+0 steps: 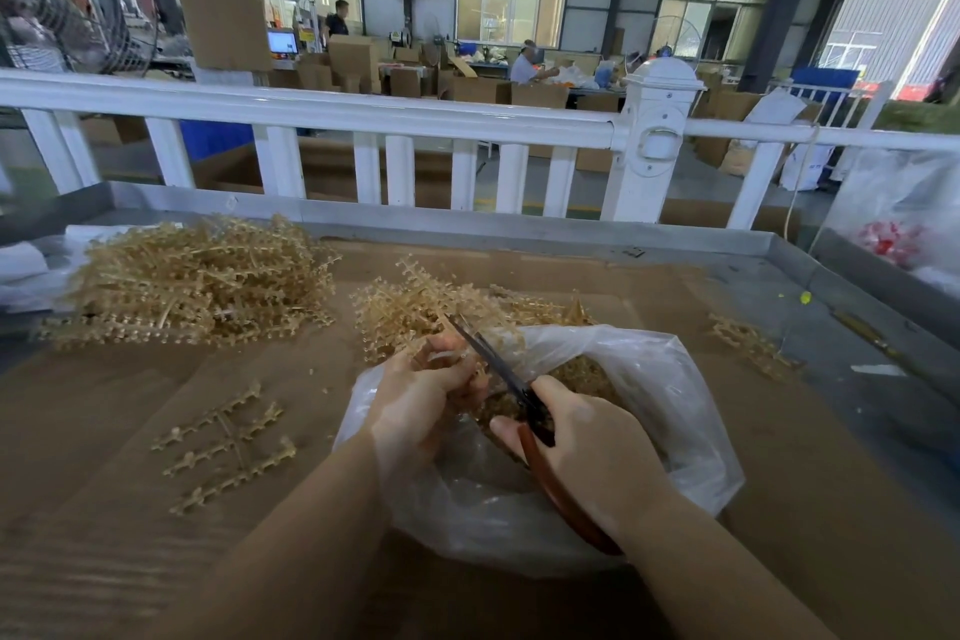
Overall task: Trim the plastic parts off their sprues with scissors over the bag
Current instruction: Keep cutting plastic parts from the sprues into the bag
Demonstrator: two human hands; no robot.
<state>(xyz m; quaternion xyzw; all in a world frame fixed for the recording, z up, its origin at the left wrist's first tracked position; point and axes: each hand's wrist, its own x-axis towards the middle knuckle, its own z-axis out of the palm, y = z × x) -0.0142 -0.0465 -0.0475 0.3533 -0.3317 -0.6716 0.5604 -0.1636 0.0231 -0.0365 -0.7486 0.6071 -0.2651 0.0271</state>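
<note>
My left hand (415,395) grips a tan plastic sprue (480,377) over the mouth of a clear plastic bag (675,437). My right hand (592,452) holds the scissors (498,364) by their reddish-brown handles. The dark blades point up and left, with the sprue just under them beside my left fingers. Cut tan parts (587,374) lie heaped inside the bag. Whether the blades are closed on the plastic is hard to tell.
A big heap of tan sprues (197,276) lies at the back left and a smaller heap (415,307) just behind the bag. Loose sprue pieces (228,447) lie front left, another (753,343) at right. A white railing (363,114) borders the metal-rimmed table.
</note>
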